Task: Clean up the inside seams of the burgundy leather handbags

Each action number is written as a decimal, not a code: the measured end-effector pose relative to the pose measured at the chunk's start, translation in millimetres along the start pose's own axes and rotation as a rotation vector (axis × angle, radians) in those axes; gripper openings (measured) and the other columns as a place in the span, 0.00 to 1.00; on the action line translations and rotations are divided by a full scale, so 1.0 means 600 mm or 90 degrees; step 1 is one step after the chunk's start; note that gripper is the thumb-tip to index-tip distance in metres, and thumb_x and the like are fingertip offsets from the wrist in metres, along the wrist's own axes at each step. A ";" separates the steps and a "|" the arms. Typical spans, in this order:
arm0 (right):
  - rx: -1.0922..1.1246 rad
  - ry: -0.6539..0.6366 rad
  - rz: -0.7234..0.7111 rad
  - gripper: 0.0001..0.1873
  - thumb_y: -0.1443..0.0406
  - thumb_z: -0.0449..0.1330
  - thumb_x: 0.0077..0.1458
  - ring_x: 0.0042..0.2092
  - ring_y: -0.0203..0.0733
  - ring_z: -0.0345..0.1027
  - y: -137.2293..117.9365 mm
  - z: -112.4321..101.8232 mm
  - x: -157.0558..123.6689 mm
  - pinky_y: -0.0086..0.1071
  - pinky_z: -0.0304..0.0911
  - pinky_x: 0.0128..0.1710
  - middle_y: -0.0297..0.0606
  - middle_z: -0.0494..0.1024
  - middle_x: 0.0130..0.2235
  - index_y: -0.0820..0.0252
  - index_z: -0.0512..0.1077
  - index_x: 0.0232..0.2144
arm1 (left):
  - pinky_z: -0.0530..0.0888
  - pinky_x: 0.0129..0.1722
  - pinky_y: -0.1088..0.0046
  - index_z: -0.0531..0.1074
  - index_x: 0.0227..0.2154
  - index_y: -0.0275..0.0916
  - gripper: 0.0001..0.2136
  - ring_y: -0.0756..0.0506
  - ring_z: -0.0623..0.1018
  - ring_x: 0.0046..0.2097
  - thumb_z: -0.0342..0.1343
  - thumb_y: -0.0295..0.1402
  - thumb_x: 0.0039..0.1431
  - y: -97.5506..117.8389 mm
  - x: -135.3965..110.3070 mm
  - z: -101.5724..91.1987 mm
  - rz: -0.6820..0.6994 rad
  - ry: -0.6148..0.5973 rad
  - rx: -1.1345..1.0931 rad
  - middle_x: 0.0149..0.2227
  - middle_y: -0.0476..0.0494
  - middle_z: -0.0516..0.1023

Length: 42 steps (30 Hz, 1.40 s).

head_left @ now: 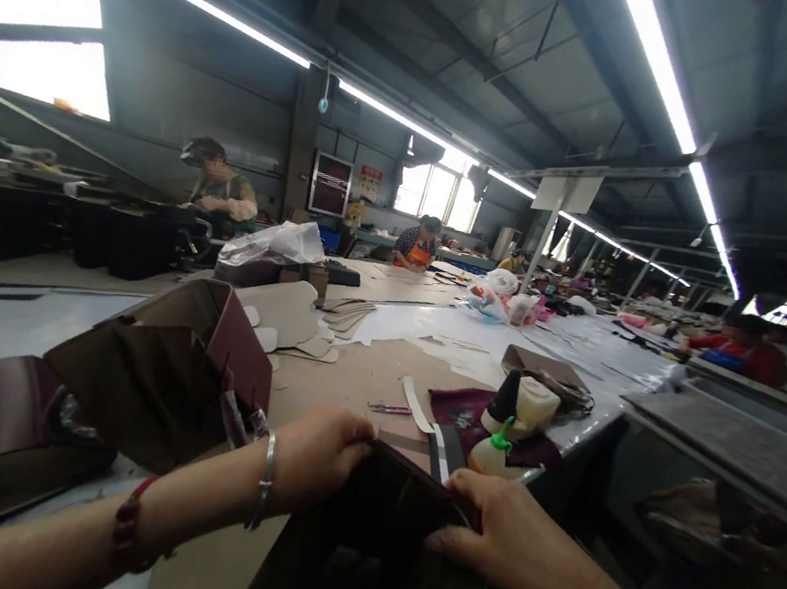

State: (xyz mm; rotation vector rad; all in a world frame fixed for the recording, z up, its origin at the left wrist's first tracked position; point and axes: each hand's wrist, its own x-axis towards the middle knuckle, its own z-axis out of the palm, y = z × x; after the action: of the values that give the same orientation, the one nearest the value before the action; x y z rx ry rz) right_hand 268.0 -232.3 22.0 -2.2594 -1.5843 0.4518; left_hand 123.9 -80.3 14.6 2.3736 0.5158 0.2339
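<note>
A dark brown leather bag body (374,576) stands open at the near edge of the worktable (350,368). My left hand (320,454) is closed over its upper left rim, a metal bangle on the wrist. My right hand (505,527) grips the upper right rim, fingers curled over the edge. Just beyond the bag lie black and white strips (439,445), small scissors (389,407) and two glue bottles (502,431), one with a green tip.
Unfinished maroon-brown bag shells (182,369) lie at my left. Cardboard patterns (298,318), a plastic bag (272,248) and a dark pouch (547,372) sit farther along. Other workers (221,188) are seated at the tables beyond. A grey side bench (741,437) runs at right.
</note>
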 end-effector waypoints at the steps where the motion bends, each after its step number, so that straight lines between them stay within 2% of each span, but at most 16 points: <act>1: 0.002 0.002 -0.008 0.05 0.64 0.56 0.42 0.28 0.35 0.65 0.005 0.001 -0.001 0.24 0.52 0.25 0.32 0.73 0.26 0.59 0.69 0.25 | 0.66 0.32 0.77 0.72 0.30 0.34 0.12 0.47 0.72 0.31 0.44 0.31 0.51 -0.003 0.001 -0.001 0.004 -0.008 -0.007 0.28 0.45 0.75; 6: -0.004 0.011 -0.057 0.09 0.68 0.50 0.47 0.30 0.36 0.66 0.025 0.005 0.004 0.25 0.54 0.28 0.34 0.73 0.25 0.61 0.70 0.24 | 0.66 0.32 0.77 0.72 0.32 0.35 0.13 0.48 0.71 0.31 0.45 0.36 0.51 -0.027 0.002 -0.003 0.027 -0.067 -0.077 0.28 0.48 0.75; 10: -0.025 0.039 -0.037 0.07 0.66 0.52 0.47 0.34 0.38 0.67 0.010 0.004 0.011 0.26 0.55 0.31 0.34 0.74 0.30 0.58 0.69 0.29 | 0.66 0.30 0.77 0.72 0.31 0.34 0.14 0.48 0.71 0.30 0.45 0.36 0.51 -0.033 0.002 0.000 0.008 -0.038 -0.097 0.28 0.47 0.75; 13: -0.063 0.068 -0.020 0.17 0.64 0.58 0.42 0.39 0.42 0.67 -0.013 0.005 0.020 0.29 0.55 0.35 0.33 0.74 0.36 0.53 0.66 0.39 | 0.65 0.28 0.78 0.72 0.30 0.33 0.13 0.48 0.71 0.29 0.44 0.34 0.50 -0.031 0.004 0.001 -0.016 -0.015 -0.099 0.27 0.46 0.75; 16: -0.108 0.099 -0.010 0.24 0.60 0.61 0.39 0.39 0.44 0.67 -0.036 0.011 0.033 0.31 0.55 0.35 0.33 0.74 0.37 0.52 0.64 0.42 | 0.65 0.27 0.78 0.73 0.30 0.32 0.13 0.48 0.70 0.28 0.44 0.32 0.50 -0.030 0.003 0.000 -0.026 0.002 -0.086 0.26 0.46 0.74; 18: -0.128 0.110 -0.005 0.23 0.57 0.61 0.39 0.38 0.45 0.67 -0.048 0.017 0.044 0.31 0.55 0.33 0.34 0.75 0.34 0.53 0.66 0.40 | 0.64 0.27 0.78 0.73 0.29 0.32 0.13 0.49 0.70 0.28 0.44 0.31 0.50 -0.029 0.001 -0.002 -0.032 0.008 -0.069 0.25 0.46 0.74; 20: -0.152 0.107 0.001 0.16 0.56 0.60 0.41 0.35 0.44 0.68 -0.055 0.023 0.056 0.30 0.54 0.31 0.34 0.75 0.31 0.54 0.68 0.35 | 0.64 0.27 0.78 0.73 0.30 0.32 0.13 0.49 0.70 0.28 0.44 0.30 0.50 -0.029 0.000 -0.004 -0.040 0.012 -0.057 0.25 0.46 0.74; 22: -0.164 0.091 -0.003 0.09 0.57 0.57 0.45 0.32 0.43 0.68 -0.055 0.028 0.066 0.30 0.52 0.29 0.34 0.75 0.28 0.55 0.69 0.29 | 0.63 0.26 0.79 0.73 0.30 0.32 0.13 0.49 0.69 0.28 0.44 0.30 0.50 -0.031 0.000 -0.007 -0.046 0.012 -0.055 0.25 0.46 0.74; 24: -0.153 0.073 -0.015 0.07 0.60 0.55 0.47 0.31 0.40 0.67 -0.050 0.031 0.073 0.29 0.52 0.28 0.34 0.74 0.26 0.56 0.69 0.26 | 0.63 0.26 0.79 0.73 0.30 0.33 0.13 0.50 0.69 0.27 0.44 0.30 0.50 -0.036 0.002 -0.010 -0.045 0.007 -0.061 0.24 0.46 0.74; 27: -0.104 0.046 -0.050 0.08 0.60 0.54 0.49 0.30 0.38 0.66 -0.040 0.029 0.078 0.27 0.52 0.28 0.33 0.74 0.26 0.57 0.69 0.27 | 0.63 0.26 0.79 0.73 0.30 0.33 0.12 0.49 0.70 0.28 0.44 0.30 0.50 -0.044 0.009 -0.015 -0.023 -0.006 -0.068 0.24 0.47 0.74; 32: -0.043 -0.016 -0.105 0.10 0.60 0.59 0.43 0.30 0.37 0.66 -0.034 0.019 0.074 0.25 0.54 0.28 0.31 0.74 0.28 0.57 0.69 0.30 | 0.65 0.27 0.79 0.73 0.29 0.34 0.12 0.48 0.71 0.30 0.45 0.30 0.49 -0.052 0.020 -0.019 -0.003 -0.026 -0.083 0.26 0.47 0.75; 34: -0.032 -0.019 -0.118 0.07 0.62 0.55 0.48 0.29 0.36 0.65 -0.033 0.016 0.073 0.24 0.55 0.29 0.31 0.74 0.27 0.58 0.69 0.30 | 0.65 0.29 0.79 0.73 0.29 0.34 0.12 0.48 0.71 0.31 0.45 0.31 0.49 -0.056 0.022 -0.020 0.016 -0.035 -0.100 0.27 0.48 0.76; 36: -0.022 -0.023 -0.138 0.07 0.65 0.51 0.51 0.28 0.34 0.65 -0.030 0.015 0.072 0.24 0.55 0.29 0.31 0.73 0.26 0.59 0.69 0.28 | 0.66 0.30 0.80 0.73 0.30 0.34 0.12 0.48 0.71 0.32 0.46 0.31 0.49 -0.061 0.022 -0.021 0.041 -0.057 -0.137 0.29 0.48 0.76; 39: -0.024 -0.025 -0.163 0.07 0.66 0.51 0.51 0.26 0.33 0.64 -0.026 0.015 0.073 0.23 0.54 0.27 0.30 0.73 0.25 0.60 0.69 0.27 | 0.65 0.29 0.80 0.73 0.31 0.33 0.13 0.49 0.71 0.30 0.46 0.32 0.49 -0.064 0.021 -0.023 0.054 -0.091 -0.178 0.28 0.47 0.75; 42: -0.035 -0.022 -0.144 0.07 0.64 0.53 0.50 0.27 0.34 0.64 -0.025 0.014 0.072 0.24 0.54 0.27 0.30 0.73 0.26 0.60 0.70 0.29 | 0.64 0.27 0.80 0.73 0.30 0.33 0.13 0.50 0.70 0.28 0.46 0.33 0.50 -0.062 0.017 -0.023 0.054 -0.075 -0.151 0.26 0.47 0.74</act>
State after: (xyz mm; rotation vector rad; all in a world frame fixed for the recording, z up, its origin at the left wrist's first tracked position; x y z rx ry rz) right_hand 266.1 -185.7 18.7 -2.0872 -1.8645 0.3933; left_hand 117.8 -42.1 0.5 2.1645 0.3135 0.1816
